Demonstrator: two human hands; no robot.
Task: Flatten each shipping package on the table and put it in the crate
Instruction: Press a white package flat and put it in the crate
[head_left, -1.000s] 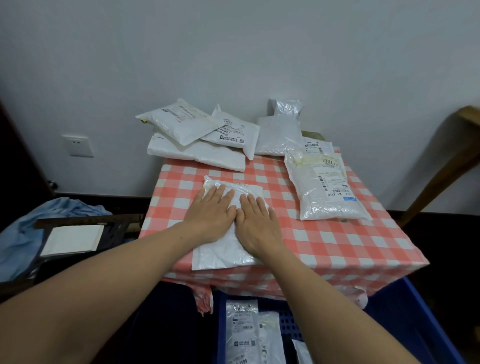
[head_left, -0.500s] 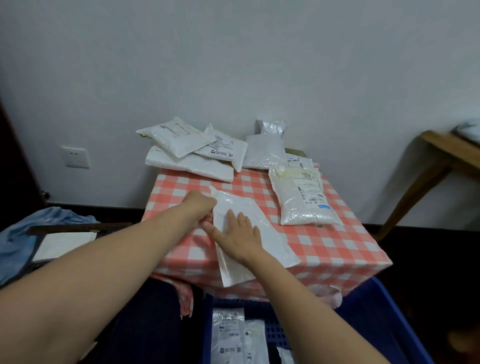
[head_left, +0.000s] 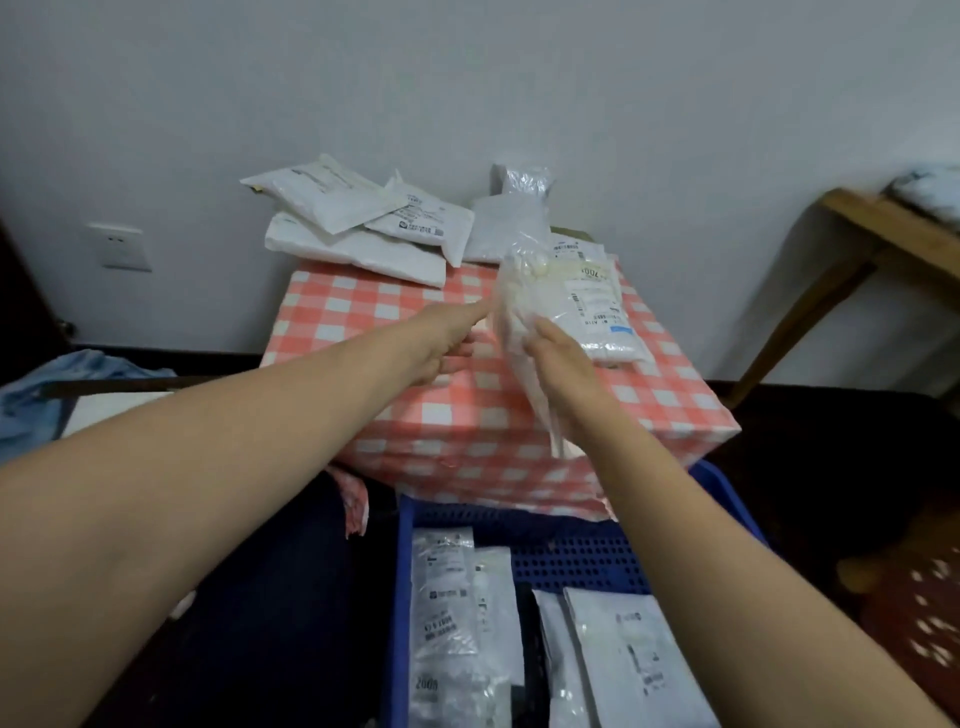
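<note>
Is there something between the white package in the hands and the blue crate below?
Nothing visible does. The flat white plastic package hangs above the red-checkered table, and the blue plastic crate below stands open.

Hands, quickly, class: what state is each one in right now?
Left hand: at the white package edge; grip cannot be told.
Right hand: holding the white package.

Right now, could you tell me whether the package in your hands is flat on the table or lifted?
Lifted: the package is tilted on edge above the table, right hand gripping it, left hand at its edge.
</note>
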